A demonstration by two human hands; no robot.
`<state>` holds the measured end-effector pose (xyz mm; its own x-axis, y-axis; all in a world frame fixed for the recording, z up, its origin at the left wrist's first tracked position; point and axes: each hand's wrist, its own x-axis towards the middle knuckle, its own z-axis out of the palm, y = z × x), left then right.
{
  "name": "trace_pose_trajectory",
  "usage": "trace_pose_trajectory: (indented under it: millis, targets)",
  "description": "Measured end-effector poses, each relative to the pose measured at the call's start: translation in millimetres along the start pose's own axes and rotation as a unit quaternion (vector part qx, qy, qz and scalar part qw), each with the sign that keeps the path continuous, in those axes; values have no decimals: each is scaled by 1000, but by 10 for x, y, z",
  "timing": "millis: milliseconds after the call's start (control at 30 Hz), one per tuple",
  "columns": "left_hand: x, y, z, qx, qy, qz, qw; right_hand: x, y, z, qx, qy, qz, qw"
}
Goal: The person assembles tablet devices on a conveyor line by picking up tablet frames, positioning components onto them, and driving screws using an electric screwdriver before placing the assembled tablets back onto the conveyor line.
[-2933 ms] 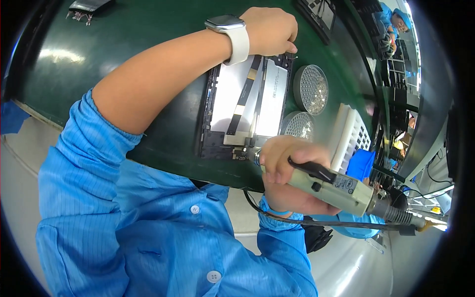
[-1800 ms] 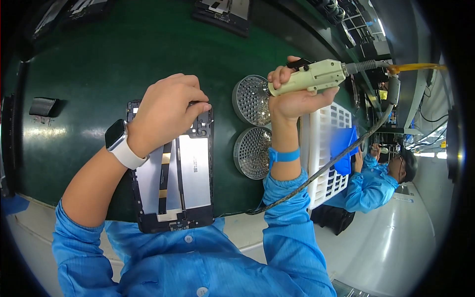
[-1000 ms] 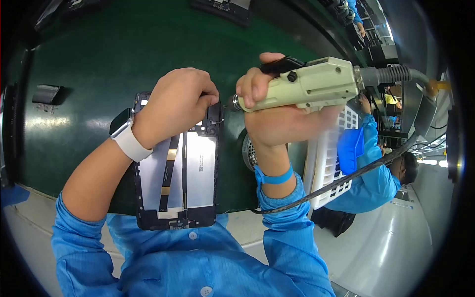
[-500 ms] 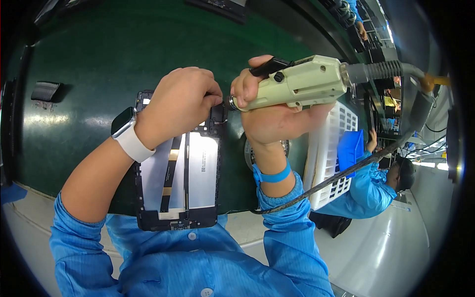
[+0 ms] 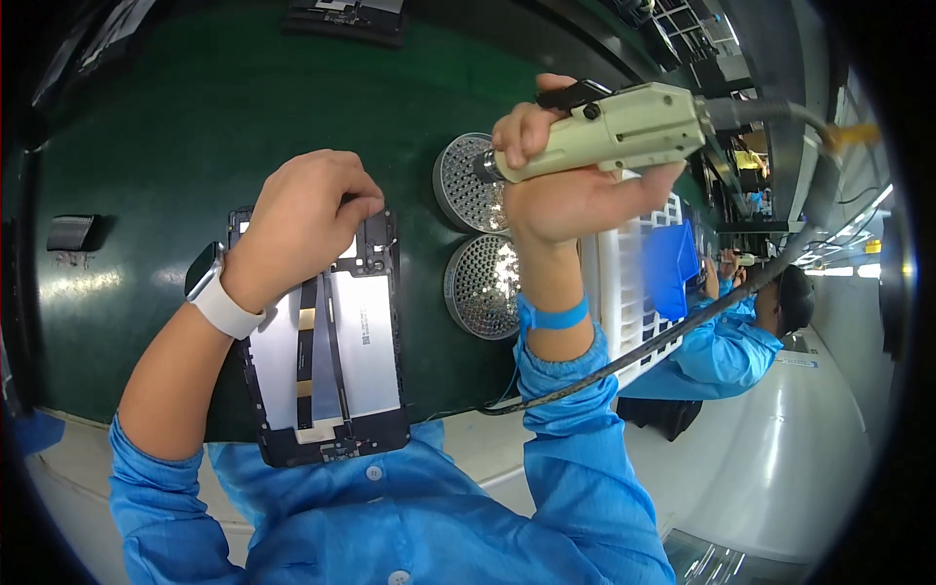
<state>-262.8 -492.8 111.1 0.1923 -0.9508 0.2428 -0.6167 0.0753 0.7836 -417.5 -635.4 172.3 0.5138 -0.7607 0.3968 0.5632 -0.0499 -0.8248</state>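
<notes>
An opened tablet [image 5: 375, 322] with a black frame, a silvery panel and dark ribbon cables lies at the table's near edge. Over its upper end rests my left hand [image 5: 307, 210], thumb and forefinger pinched together at the top right corner; whatever is between them is hidden. My right hand [image 5: 561, 185] grips a pale green electric screwdriver [image 5: 624, 127] with a black lever, held sideways. The screwdriver's metal nose is over the farther of two round perforated metal dishes, the far dish [image 5: 463, 185]. The near dish [image 5: 483, 288] holds many small shiny pieces, seemingly screws.
A dark cable [image 5: 663, 346] from the screwdriver loops past my right forearm. Right of it stand a white slotted basket [image 5: 624, 263] and a blue bin [image 5: 671, 268]. Another person in blue [image 5: 726, 341] sits beyond. A small black piece [image 5: 73, 232] lies at left; another opened device [image 5: 346, 19] lies far off.
My right hand has carried the screwdriver from the tablet's upper right corner rightward to over the far dish, uncovering both dishes. The left hand stays pinched at the tablet's upper end.
</notes>
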Motion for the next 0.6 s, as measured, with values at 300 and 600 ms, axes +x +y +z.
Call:
trace_pose_trajectory:
  millis: [300, 600]
  targets:
    - [-25, 1, -20, 5, 0, -1, 1000, -29, 313, -81, -74, 92, 39, 992]
    - [-14, -9, -16, 9, 0, 7, 1000, 2, 354, -97, -87, 100, 20, 991]
